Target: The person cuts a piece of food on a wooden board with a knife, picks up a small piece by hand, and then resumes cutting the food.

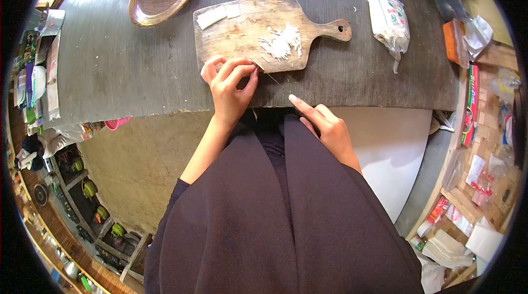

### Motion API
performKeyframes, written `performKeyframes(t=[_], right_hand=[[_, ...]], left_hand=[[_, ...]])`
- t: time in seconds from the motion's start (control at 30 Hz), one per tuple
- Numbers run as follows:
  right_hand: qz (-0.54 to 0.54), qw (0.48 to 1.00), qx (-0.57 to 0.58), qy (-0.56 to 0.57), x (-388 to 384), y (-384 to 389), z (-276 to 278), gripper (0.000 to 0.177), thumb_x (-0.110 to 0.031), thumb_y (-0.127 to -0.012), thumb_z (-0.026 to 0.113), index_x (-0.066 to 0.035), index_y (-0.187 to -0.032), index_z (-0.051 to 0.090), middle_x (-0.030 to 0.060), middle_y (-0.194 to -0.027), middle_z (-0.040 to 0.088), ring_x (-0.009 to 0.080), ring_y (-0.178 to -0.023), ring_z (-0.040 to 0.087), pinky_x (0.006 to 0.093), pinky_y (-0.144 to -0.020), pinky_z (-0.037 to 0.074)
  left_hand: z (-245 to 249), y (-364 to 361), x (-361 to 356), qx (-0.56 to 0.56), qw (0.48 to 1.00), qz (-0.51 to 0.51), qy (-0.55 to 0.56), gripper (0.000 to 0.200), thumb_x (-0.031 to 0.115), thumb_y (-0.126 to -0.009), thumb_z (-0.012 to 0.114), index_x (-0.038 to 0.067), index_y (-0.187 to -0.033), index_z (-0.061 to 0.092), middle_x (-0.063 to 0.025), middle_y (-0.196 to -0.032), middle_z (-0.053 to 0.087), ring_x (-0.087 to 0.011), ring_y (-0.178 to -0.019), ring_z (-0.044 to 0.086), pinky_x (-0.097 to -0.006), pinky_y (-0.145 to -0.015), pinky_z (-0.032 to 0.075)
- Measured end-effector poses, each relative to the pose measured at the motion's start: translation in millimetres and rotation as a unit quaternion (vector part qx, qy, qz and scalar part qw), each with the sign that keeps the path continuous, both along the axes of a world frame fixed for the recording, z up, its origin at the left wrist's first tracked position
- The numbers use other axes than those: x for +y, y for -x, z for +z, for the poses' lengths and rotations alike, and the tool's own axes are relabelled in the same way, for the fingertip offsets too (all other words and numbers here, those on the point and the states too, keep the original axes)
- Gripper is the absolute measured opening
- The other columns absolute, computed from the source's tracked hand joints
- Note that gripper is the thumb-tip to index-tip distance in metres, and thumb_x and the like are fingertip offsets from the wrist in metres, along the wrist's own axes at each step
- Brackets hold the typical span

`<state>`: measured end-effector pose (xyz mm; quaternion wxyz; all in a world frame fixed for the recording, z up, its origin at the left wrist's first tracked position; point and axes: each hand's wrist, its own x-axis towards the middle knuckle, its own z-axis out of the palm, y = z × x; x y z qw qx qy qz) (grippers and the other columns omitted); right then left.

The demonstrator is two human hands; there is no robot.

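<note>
While white slivers (pixel 281 44) lie on the cutting board (pixel 235 38), our left hand (pixel 227 88) pinches closed at its near edge; our right hand (pixel 331 130) extends its index finger, grip unclear.

One board (pixel 236 41), one plate (pixel 157 8), two white slabs (pixel 212 17), one shred heap (pixel 283 42), one packet (pixel 388 18), one left hand (pixel 231 88), one right hand (pixel 330 129)

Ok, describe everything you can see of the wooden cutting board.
The cutting board is pale brown, stained, apparently worn wood, paddle-shaped. Its handle, with a hole near the end, points right. It lies flat on the dark table. Flat white pieces rest at its far left, thin white strips toward the right. The left hand is at its near edge; whether it touches is unclear.
</note>
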<state>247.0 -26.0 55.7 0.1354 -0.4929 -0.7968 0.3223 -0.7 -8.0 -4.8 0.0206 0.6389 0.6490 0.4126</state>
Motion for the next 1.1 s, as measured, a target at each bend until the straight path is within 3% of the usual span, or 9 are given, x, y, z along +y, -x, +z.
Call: performKeyframes(t=[0.03,0.1,0.2,0.47,0.57,0.93,1.0,1.03,1.1], right_hand=[[0.0,1.0,0.0,0.0,-1,2,-2,0.053,-0.008,-0.095,0.07,-0.03,-0.143,0.064,0.0091,-0.082,0.058,0.0262,-0.067,0.062,0.0395,-0.066,0.054],[0.007,0.999,-0.01,-0.042,-2,4,-10,0.055,-0.022,-0.098,0.068,-0.038,-0.149,0.054,0.0083,-0.084,0.055,0.0313,-0.063,0.064,0.0447,-0.058,0.055],[0.001,0.999,-0.009,-0.044,1,10,-12,0.055,-0.024,-0.098,0.068,-0.039,-0.149,0.055,0.0082,-0.084,0.054,0.0314,-0.063,0.064,0.0441,-0.057,0.054],[0.016,0.999,0.002,-0.038,3,-11,-5,0.055,-0.018,-0.096,0.068,-0.038,-0.146,0.058,0.0081,-0.081,0.055,0.0291,-0.063,0.062,0.0426,-0.06,0.054],[0.004,0.999,0.018,-0.038,6,-12,-6,0.056,-0.016,-0.095,0.069,-0.037,-0.146,0.059,0.0079,-0.081,0.056,0.029,-0.064,0.062,0.0422,-0.061,0.054],[0.023,0.999,0.042,-0.008,3,-11,-4,0.054,-0.017,-0.097,0.068,-0.034,-0.147,0.058,0.0093,-0.082,0.06,0.0296,-0.066,0.063,0.042,-0.063,0.055],[0.017,0.999,0.05,-0.005,3,-9,-1,0.057,-0.002,-0.091,0.072,-0.023,-0.143,0.064,0.0091,-0.081,0.06,0.0249,-0.066,0.056,0.0386,-0.068,0.051],[0.017,0.999,0.05,-0.005,3,-9,-2,0.057,-0.002,-0.091,0.072,-0.023,-0.143,0.064,0.0091,-0.081,0.06,0.0249,-0.066,0.056,0.0386,-0.068,0.051],[0.022,0.999,0.042,-0.005,4,-10,-4,0.053,-0.017,-0.098,0.067,-0.034,-0.148,0.058,0.0095,-0.083,0.06,0.0293,-0.068,0.064,0.0421,-0.064,0.055]], left_hand=[[2,0,0,0.004,1.0,-0.001,0.001,0.016,0.009,-0.074,0.084,0.015,-0.086,0.075,0.0048,-0.099,0.075,-0.0259,-0.106,0.057,-0.0418,-0.102,0.035],[4,-1,0,0.007,1.0,-0.004,0.002,0.017,0.007,-0.073,0.084,0.014,-0.086,0.076,0.0023,-0.098,0.076,-0.0245,-0.104,0.059,-0.0404,-0.103,0.035],[4,-1,0,0.013,1.0,0.0,0.002,0.016,0.007,-0.073,0.084,0.014,-0.086,0.076,0.0019,-0.098,0.075,-0.0244,-0.103,0.06,-0.0407,-0.103,0.036],[-3,0,0,0.006,1.0,-0.002,0.002,0.015,0.012,-0.075,0.085,0.017,-0.086,0.076,0.0066,-0.1,0.073,-0.0269,-0.109,0.055,-0.0434,-0.101,0.034],[4,-1,1,0.012,1.0,0.0,0.005,0.011,0.011,-0.078,0.084,0.016,-0.085,0.077,0.0033,-0.096,0.076,-0.0223,-0.102,0.06,-0.0397,-0.101,0.036],[6,-2,0,0.014,1.0,0.004,-0.002,0.014,0.01,-0.076,0.085,0.015,-0.086,0.077,0.0039,-0.098,0.076,-0.0229,-0.102,0.059,-0.0398,-0.101,0.035],[5,-2,0,0.016,1.0,0.005,-0.001,0.015,0.01,-0.075,0.085,0.015,-0.086,0.077,0.0042,-0.098,0.076,-0.0232,-0.102,0.059,-0.0398,-0.101,0.035],[4,-1,0,0.012,1.0,0.004,-0.002,0.015,0.009,-0.075,0.085,0.015,-0.086,0.077,0.0043,-0.099,0.076,-0.0236,-0.103,0.059,-0.0397,-0.101,0.035],[3,-1,0,0.007,1.0,0.003,-0.004,0.015,0.009,-0.075,0.085,0.016,-0.086,0.077,0.0045,-0.099,0.076,-0.024,-0.104,0.059,-0.0397,-0.101,0.035]])
